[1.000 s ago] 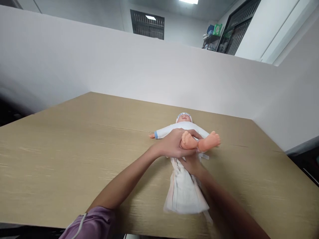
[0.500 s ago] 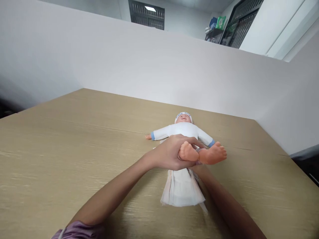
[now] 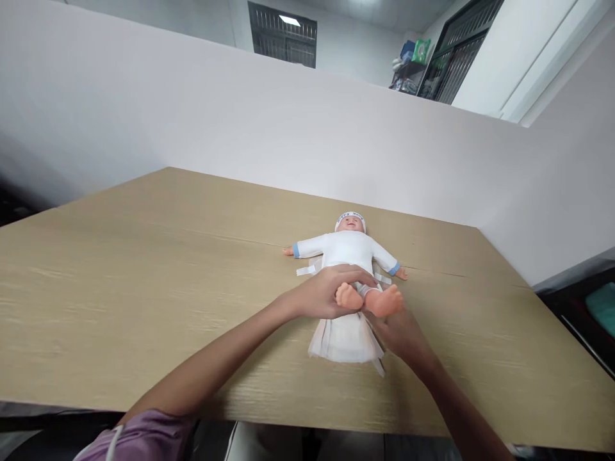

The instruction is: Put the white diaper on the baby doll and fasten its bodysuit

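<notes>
A baby doll (image 3: 350, 246) in a white top and cap lies on its back on the wooden table (image 3: 144, 269), head away from me. My left hand (image 3: 323, 294) is closed around the doll's legs near the ankles, holding its bare feet (image 3: 379, 299) up. Under the doll lies an open white diaper (image 3: 344, 338), its near half spread toward me. My right hand (image 3: 401, 333) rests at the diaper's right edge just below the raised feet; its fingers are hidden behind the feet and the diaper.
White partition walls (image 3: 240, 121) stand along the table's far and right sides. The table's near edge (image 3: 288, 419) runs just in front of me. A dark object with a teal patch (image 3: 600, 307) sits off the table at right.
The doll's feet have come down lower and closer to the table. My right hand has slid out from under the doll to the diaper's right edge. The view has pulled back slightly.
</notes>
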The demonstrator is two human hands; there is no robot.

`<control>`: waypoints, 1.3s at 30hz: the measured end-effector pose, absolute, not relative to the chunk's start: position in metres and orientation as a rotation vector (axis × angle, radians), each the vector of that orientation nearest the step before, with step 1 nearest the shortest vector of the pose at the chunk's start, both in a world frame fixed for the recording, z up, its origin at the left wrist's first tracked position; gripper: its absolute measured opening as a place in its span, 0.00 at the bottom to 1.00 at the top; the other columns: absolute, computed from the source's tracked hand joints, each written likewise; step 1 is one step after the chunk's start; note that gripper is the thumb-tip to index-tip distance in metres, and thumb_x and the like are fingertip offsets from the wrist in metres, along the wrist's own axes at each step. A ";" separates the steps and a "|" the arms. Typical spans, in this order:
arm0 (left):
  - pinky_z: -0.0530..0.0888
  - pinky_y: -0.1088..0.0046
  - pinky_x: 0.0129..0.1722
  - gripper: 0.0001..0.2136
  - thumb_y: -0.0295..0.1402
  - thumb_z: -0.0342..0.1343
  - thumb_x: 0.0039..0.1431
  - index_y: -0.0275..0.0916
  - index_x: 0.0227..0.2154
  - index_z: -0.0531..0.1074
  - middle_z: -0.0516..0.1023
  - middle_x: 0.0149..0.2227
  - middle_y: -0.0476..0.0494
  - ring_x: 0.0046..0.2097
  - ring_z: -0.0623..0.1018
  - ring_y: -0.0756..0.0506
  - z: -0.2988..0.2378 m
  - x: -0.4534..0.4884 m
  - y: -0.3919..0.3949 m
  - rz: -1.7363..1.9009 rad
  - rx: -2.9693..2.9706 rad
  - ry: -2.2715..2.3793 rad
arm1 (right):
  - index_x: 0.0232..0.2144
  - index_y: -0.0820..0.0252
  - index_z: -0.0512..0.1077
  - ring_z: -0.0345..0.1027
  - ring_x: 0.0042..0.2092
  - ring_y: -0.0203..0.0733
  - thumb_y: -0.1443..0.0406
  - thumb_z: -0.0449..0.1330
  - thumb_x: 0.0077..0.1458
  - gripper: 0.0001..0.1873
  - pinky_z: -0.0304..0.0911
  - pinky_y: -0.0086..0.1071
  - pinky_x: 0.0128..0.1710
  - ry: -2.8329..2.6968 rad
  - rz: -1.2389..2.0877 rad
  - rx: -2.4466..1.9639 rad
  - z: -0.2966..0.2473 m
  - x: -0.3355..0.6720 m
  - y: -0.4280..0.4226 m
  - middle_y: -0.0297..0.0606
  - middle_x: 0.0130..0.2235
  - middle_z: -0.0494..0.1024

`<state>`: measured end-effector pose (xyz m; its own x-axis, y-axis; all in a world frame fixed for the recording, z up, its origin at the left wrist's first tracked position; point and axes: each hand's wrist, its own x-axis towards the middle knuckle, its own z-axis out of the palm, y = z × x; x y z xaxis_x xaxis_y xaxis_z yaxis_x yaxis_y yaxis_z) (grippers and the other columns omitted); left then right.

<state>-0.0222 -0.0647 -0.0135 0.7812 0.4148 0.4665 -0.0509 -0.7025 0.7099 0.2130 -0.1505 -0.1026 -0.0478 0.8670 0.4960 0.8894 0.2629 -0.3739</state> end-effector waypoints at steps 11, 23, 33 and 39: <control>0.75 0.55 0.62 0.20 0.40 0.63 0.67 0.43 0.59 0.72 0.78 0.58 0.34 0.60 0.78 0.35 -0.055 -0.069 -0.078 0.693 2.392 0.231 | 0.67 0.55 0.66 0.68 0.69 0.49 0.68 0.51 0.67 0.27 0.56 0.53 0.75 -2.304 0.123 -0.901 -0.099 0.232 -0.160 0.46 0.63 0.78; 0.63 0.53 0.71 0.28 0.33 0.57 0.69 0.45 0.71 0.66 0.73 0.70 0.36 0.74 0.66 0.31 -0.110 -0.113 -0.078 0.406 2.730 0.294 | 0.58 0.53 0.77 0.68 0.70 0.48 0.68 0.53 0.73 0.19 0.66 0.49 0.70 -2.634 -0.196 -0.749 -0.152 0.289 -0.145 0.44 0.63 0.80; 0.66 0.58 0.68 0.27 0.25 0.54 0.70 0.49 0.69 0.69 0.76 0.67 0.39 0.73 0.69 0.37 -0.105 -0.111 -0.083 0.394 2.769 0.362 | 0.59 0.50 0.77 0.70 0.69 0.46 0.77 0.52 0.67 0.27 0.67 0.48 0.69 -2.621 0.289 -0.926 -0.118 0.285 -0.148 0.40 0.64 0.79; 0.68 0.59 0.64 0.16 0.36 0.54 0.73 0.46 0.60 0.75 0.80 0.61 0.40 0.65 0.74 0.36 -0.085 -0.099 -0.098 0.392 2.710 0.542 | 0.67 0.55 0.69 0.64 0.71 0.58 0.57 0.65 0.67 0.30 0.66 0.55 0.68 -2.526 0.258 -1.225 -0.109 0.249 -0.179 0.49 0.66 0.75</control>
